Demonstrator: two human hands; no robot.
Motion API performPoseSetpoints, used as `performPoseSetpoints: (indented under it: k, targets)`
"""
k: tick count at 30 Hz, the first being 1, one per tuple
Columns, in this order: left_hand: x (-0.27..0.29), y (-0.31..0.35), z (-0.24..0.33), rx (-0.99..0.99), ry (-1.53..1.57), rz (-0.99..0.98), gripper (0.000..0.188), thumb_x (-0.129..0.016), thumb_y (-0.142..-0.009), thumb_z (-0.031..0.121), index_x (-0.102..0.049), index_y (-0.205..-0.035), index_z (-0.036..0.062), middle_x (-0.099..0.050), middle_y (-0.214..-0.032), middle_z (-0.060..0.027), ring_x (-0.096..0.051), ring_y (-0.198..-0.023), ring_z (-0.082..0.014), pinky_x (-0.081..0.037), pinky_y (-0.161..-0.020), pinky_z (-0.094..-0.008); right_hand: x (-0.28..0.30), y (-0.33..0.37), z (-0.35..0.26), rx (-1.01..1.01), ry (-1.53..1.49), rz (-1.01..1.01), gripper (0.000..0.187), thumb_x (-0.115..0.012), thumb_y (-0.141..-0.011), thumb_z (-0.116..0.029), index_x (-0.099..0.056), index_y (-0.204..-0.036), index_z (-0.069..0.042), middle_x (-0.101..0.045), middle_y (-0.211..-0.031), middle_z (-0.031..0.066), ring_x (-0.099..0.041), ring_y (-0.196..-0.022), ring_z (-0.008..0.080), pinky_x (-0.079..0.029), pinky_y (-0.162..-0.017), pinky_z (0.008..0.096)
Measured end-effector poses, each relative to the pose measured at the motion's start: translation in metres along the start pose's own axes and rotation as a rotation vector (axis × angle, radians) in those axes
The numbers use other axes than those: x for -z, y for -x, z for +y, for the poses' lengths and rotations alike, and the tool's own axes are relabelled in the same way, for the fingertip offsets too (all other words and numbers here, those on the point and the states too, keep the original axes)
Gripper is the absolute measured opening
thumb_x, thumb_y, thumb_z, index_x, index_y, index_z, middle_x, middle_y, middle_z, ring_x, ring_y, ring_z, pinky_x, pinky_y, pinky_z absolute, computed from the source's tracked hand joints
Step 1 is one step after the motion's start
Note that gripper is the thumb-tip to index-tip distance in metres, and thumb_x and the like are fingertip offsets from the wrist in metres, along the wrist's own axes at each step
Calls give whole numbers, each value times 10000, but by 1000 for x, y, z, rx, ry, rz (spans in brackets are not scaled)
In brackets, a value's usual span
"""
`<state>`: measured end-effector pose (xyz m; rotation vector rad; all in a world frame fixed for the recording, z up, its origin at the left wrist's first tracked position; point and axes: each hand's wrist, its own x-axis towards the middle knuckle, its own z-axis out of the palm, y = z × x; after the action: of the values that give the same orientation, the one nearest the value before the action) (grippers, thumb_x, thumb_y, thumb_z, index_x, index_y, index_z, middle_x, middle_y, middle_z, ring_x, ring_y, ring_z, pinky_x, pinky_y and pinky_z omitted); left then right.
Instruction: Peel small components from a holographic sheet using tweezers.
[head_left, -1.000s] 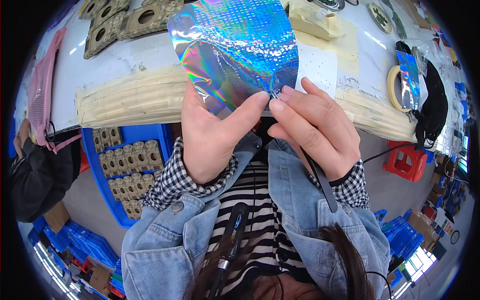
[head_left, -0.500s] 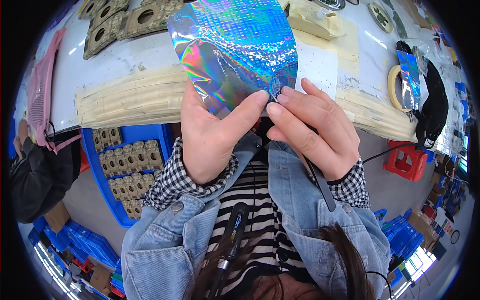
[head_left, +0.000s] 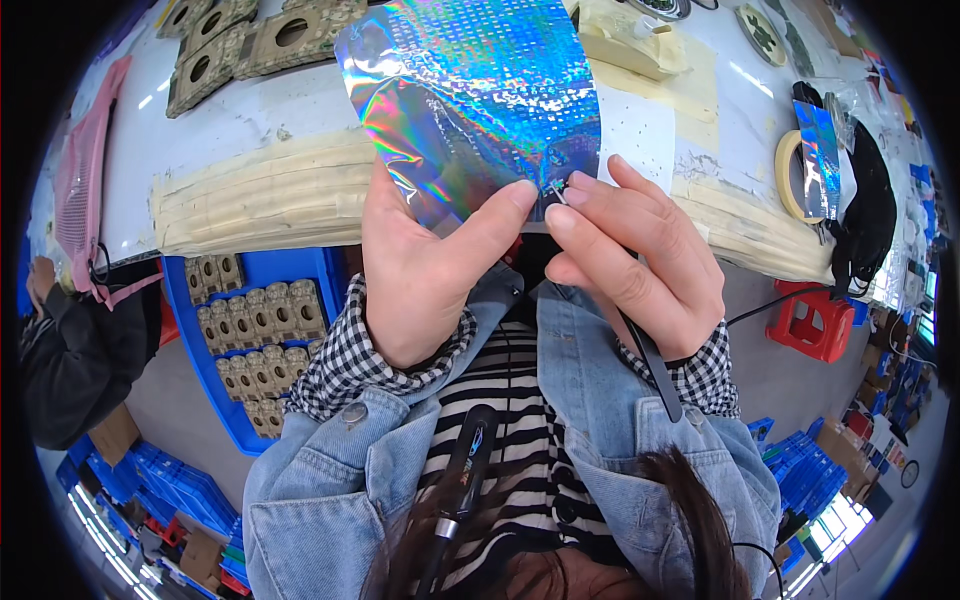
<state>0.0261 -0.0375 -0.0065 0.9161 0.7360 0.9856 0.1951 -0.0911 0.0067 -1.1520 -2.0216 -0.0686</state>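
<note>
My left hand (head_left: 420, 265) grips the lower edge of a shiny holographic blue-silver sheet (head_left: 480, 100), thumb on top and the other fingers hidden beneath. The sheet is tilted up over the table's front edge and creased on its left side. Black tweezers (head_left: 656, 370) are pinched in my right hand (head_left: 645, 255), their dark end sticking out below the palm. Their thin tips meet a tiny greenish-white piece (head_left: 558, 186) at the sheet's lower edge, close to my left thumb. Whether that piece is stuck to the sheet I cannot tell.
Camouflage-patterned blocks with round holes (head_left: 290, 35) lie at the table's back left. A blue tray (head_left: 245, 440) below holds rows of smaller ones. Right are a tape roll (head_left: 792, 175), a black cloth item (head_left: 868, 215) and a red stool (head_left: 812, 325). Another person's dark sleeve (head_left: 85, 350) is far left.
My right hand and the tweezers have shifted slightly right, away from my left thumb. The tiny greenish piece now shows at the tips. My left hand has barely moved.
</note>
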Motion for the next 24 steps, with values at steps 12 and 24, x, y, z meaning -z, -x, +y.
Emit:
performPoseSetpoints:
  k: [12,24]
  targets:
    - [-7,3,-2,-25,33,78,424,-614,-872,14,-457,-1266,31,-612,-1126,-86,-627,-957,-178,-529,-783,-310,19,29,21,-165,287,-48,323,-787,-673,-137,-722,-988,-103,-667,-878,46,-642,-839,226,-531,-838,433]
    - [-3,5,-2,12,7,91,411,-616,-877,39,-462,-1258,19,-621,-1110,-103,-637,-961,-200,-533,-793,-330,20,27,25,-268,205,-59,287,-790,-670,-108,-721,-946,-73,-635,-818,44,-586,-820,238,-494,-872,431]
